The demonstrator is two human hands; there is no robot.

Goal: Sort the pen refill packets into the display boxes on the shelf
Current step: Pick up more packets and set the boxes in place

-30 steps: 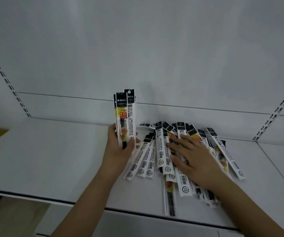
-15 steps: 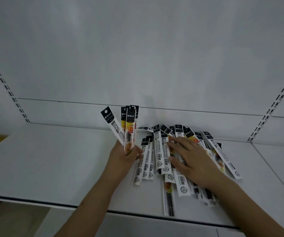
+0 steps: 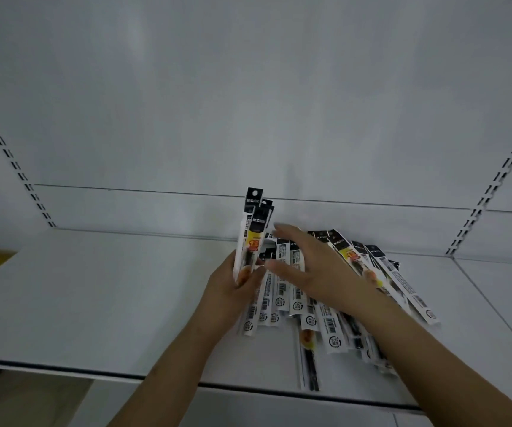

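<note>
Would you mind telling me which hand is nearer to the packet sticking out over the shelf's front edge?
Right. The right hand hovers above the pile, up and behind that packet; the left hand grips a bundle farther left.

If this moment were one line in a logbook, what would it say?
left hand: holds upright packets | right hand: open above pile | shelf: no boxes seen

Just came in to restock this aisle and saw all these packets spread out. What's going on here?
A person is sorting pen refill packets on a white shelf. The left hand holds a small bunch of packets upright in its grip. The right hand, fingers spread and holding nothing, hovers over the loose pile of packets lying on the shelf, reaching toward the held bunch. One packet juts past the shelf's front edge. No display boxes are in view.
</note>
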